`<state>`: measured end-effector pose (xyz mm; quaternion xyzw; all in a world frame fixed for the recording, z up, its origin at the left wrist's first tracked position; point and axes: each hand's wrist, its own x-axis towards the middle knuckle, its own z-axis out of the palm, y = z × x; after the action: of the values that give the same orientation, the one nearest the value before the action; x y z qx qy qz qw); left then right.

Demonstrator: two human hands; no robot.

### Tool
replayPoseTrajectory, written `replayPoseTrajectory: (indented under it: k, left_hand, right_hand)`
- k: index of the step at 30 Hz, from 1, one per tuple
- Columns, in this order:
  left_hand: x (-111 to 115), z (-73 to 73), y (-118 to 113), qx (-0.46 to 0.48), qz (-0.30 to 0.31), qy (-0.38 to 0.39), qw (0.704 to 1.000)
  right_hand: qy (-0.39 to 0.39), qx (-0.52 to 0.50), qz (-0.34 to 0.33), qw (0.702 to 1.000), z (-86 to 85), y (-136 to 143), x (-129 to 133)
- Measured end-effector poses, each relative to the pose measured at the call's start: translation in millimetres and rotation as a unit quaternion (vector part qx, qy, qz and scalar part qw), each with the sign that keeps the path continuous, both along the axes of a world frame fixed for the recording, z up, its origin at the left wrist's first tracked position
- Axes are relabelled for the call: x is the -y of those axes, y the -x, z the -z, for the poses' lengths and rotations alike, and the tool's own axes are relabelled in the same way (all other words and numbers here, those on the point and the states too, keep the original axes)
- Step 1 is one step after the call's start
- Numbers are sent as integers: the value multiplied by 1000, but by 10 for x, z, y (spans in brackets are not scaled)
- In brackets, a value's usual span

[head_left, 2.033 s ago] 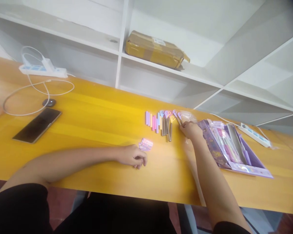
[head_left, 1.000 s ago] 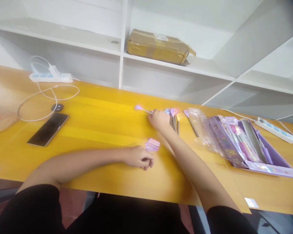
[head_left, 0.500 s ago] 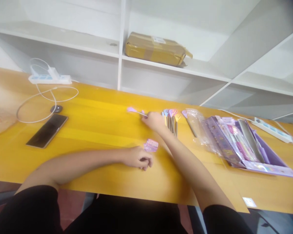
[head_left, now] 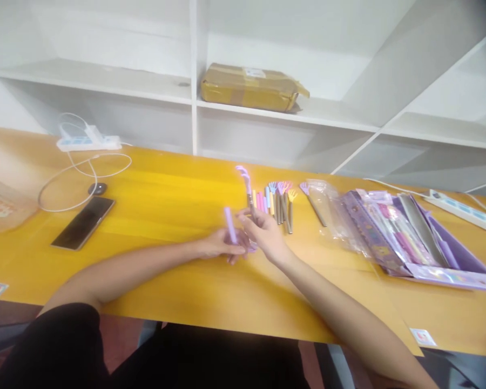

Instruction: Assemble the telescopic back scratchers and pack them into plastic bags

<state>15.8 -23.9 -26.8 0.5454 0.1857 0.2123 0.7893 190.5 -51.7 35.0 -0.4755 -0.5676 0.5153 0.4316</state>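
Note:
My right hand (head_left: 266, 233) pinches the dark shaft of a small back scratcher (head_left: 245, 175), whose purple claw-shaped head points up and away. Close beside it, my left hand (head_left: 222, 243) grips a light purple tube (head_left: 229, 222) that stands tilted from its fingers. The two hands almost meet over the table, and blur hides whether their fingertips touch. Behind my right hand lie several short coloured tubes (head_left: 261, 201). Next to them, a row of back scratchers (head_left: 282, 205) with blue, purple, pink and yellow heads lies with the handles toward me.
To the right are another purple scratcher (head_left: 314, 204), clear plastic wrappers (head_left: 332, 216) and a purple display box (head_left: 368, 237) holding packaged items. A phone (head_left: 83, 222), a mouse (head_left: 98, 188) and a corded power strip (head_left: 89, 141) lie left. A taped carton (head_left: 247, 89) sits on the shelf.
My right hand has come nearer with the scratcher, turning its head from leftward to upward. My left hand, earlier loosely curled on the table, has risen toward it and now shows a purple tube.

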Motion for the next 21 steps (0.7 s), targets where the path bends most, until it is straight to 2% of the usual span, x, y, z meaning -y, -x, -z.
replayPoseTrajectory:
  k: [3, 6, 9, 12, 16, 21]
  left_hand:
    - [7, -17, -28, -1, -45, 51, 998]
    - [5, -16, -44, 6, -40, 90, 995]
    - [0, 7, -41, 2, -15, 78, 997]
    - [3, 48, -25, 17, -19, 40, 999]
    - [16, 73, 0, 0, -27, 21, 999]
    - [44, 47, 5, -59, -22, 19, 998]
  right_hand:
    - [-21, -82, 50, 995, 15, -132, 27]
    - [-35, -138, 77, 987, 86, -375, 2]
    - [-55, -165, 119, 978, 239, -615, -53]
    - [-73, -191, 181, 962, 433, -766, -105]
    - [-78, -209, 220, 950, 603, -837, -116]
    - [-94, -225, 215, 946, 601, -777, -82]
